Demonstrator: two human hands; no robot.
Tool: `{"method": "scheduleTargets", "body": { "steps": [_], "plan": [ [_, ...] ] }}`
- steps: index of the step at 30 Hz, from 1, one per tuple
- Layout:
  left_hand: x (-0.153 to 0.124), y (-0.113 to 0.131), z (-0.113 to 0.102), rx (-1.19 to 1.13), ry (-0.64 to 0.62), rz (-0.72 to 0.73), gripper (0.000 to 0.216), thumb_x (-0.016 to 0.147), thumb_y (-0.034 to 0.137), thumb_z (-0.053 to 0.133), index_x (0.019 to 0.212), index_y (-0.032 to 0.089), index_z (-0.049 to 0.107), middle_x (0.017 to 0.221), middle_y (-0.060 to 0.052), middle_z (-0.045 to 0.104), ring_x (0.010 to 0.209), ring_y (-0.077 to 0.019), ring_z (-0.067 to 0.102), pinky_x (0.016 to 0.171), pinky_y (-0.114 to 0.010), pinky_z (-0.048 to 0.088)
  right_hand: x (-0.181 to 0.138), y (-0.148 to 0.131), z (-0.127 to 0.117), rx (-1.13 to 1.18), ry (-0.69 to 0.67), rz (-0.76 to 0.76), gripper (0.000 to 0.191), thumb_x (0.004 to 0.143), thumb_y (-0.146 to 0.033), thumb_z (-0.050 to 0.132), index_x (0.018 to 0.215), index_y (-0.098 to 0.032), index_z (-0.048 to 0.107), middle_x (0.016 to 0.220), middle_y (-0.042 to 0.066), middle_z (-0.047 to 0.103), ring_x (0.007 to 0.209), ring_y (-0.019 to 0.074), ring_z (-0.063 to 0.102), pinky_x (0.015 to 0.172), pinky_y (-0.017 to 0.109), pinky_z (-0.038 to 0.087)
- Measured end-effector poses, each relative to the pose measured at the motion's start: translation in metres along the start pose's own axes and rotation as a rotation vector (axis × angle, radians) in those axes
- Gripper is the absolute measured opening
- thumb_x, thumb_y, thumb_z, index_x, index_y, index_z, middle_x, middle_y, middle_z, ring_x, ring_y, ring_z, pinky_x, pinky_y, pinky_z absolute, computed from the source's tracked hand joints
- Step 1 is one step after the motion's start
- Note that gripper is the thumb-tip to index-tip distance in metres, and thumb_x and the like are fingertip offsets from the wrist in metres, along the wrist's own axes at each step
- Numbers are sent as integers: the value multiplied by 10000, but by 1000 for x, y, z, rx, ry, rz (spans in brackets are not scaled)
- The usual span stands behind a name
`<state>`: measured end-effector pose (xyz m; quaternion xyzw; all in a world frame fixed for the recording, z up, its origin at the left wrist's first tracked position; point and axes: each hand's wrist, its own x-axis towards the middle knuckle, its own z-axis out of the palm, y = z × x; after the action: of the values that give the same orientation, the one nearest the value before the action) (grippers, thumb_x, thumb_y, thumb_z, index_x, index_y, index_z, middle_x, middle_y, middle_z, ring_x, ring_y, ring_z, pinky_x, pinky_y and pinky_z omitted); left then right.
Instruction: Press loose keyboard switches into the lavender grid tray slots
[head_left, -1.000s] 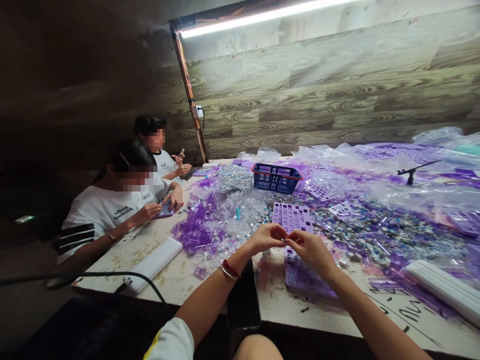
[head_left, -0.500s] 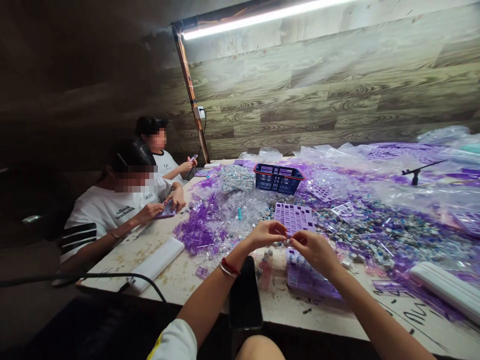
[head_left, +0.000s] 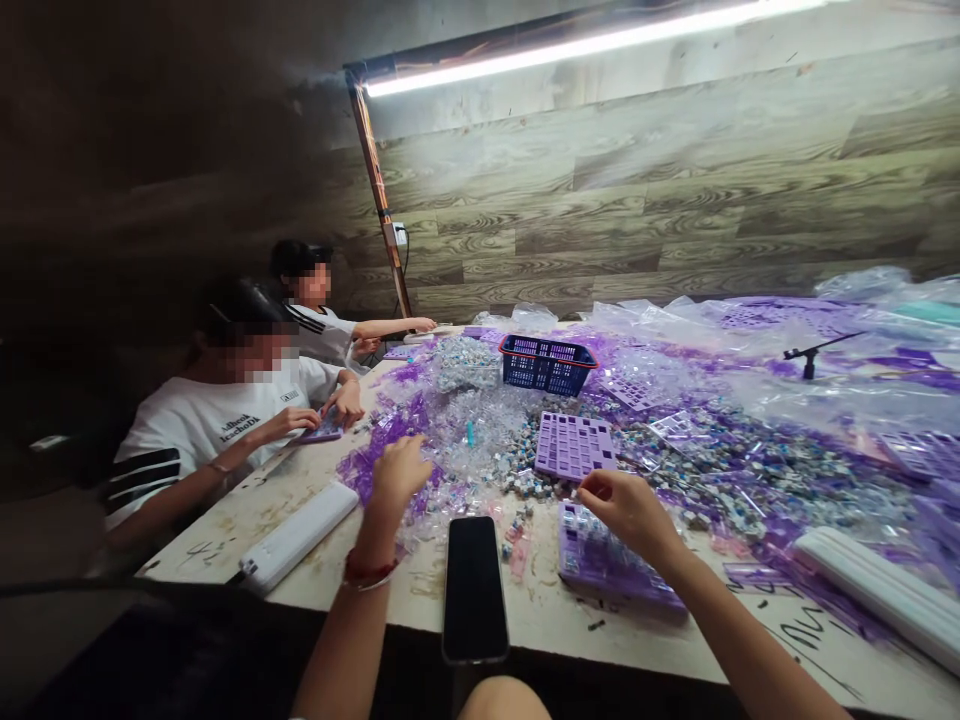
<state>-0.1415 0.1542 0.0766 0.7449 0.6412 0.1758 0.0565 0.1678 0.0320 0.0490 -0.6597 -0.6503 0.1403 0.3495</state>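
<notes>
My left hand point(head_left: 401, 470) reaches to the left, over the edge of a heap of purple translucent plastic pieces point(head_left: 382, 425); its fingers point away and are mostly hidden. My right hand point(head_left: 626, 505) hovers over the near end of a purple keyboard case point(head_left: 611, 570), thumb and fingertips pinched together. Whatever they pinch is too small to make out. Clear and pale small parts lie in the case's openings, partly covered by my right hand. Just beyond lies a purple keyboard plate point(head_left: 574, 445) with rows of square holes, on a spread of small switches point(head_left: 697, 465).
A black phone point(head_left: 475, 590) lies at the table's front edge. White bar-shaped units rest at left point(head_left: 300, 535) and right point(head_left: 877, 590). A dark blue basket point(head_left: 547, 368) stands behind the plates. Two co-workers point(head_left: 225, 420) sit at the left side. Plastic bags point(head_left: 847, 395) cover the right.
My left hand has left my right hand and moved left to the purple pieces. My right hand stays pinched near the case. The farther co-worker has stretched an arm over the table.
</notes>
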Motion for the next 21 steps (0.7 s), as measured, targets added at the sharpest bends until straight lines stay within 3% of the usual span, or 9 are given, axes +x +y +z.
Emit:
{"method": "scheduleTargets", "body": {
  "steps": [1,3,7,11,15,21],
  "plan": [
    [-4,-17,-4,78,-50,-79,524,747,118,510,1269,150,532,1357,-188,461,1255,-364,421,1012,-458,330,0,1,0,-1,1,0,221,758,-328,493,668,-193,642,676,42,684,607,183,613,571,270,399],
    [-11,-43,-8,106,-131,-98,633,677,49,520,1306,121,503,1402,-230,390,1285,-390,380,1026,-469,305,0,2,0,-10,6,-6,216,757,-322,496,662,-192,640,679,45,685,609,184,611,578,272,404],
    [-24,-62,-3,140,-253,-8,790,596,23,536,1369,151,428,1450,-201,333,1346,-369,290,1062,-436,263,2,0,2,-21,0,-11,215,752,-313,489,656,-193,640,675,48,685,606,186,604,578,279,396],
    [-33,-62,1,154,-201,56,718,635,112,534,1343,192,446,1414,-142,381,1338,-340,285,1063,-423,267,3,-3,3,-4,3,-11,204,737,-311,496,651,-199,643,674,44,687,609,187,604,573,279,392],
    [-38,-65,0,65,-155,122,601,665,170,563,1261,238,520,1309,-94,454,1242,-326,386,1031,-416,327,3,-3,5,29,4,-6,204,738,-320,506,646,-200,643,658,41,685,596,185,610,560,271,398],
    [-40,-69,4,-109,-60,184,399,694,152,593,1089,205,607,1165,-75,517,1119,-255,493,1020,-390,370,3,-2,7,16,-15,-1,211,745,-328,501,652,-199,639,654,36,679,595,182,609,558,271,393]
  ]
}}
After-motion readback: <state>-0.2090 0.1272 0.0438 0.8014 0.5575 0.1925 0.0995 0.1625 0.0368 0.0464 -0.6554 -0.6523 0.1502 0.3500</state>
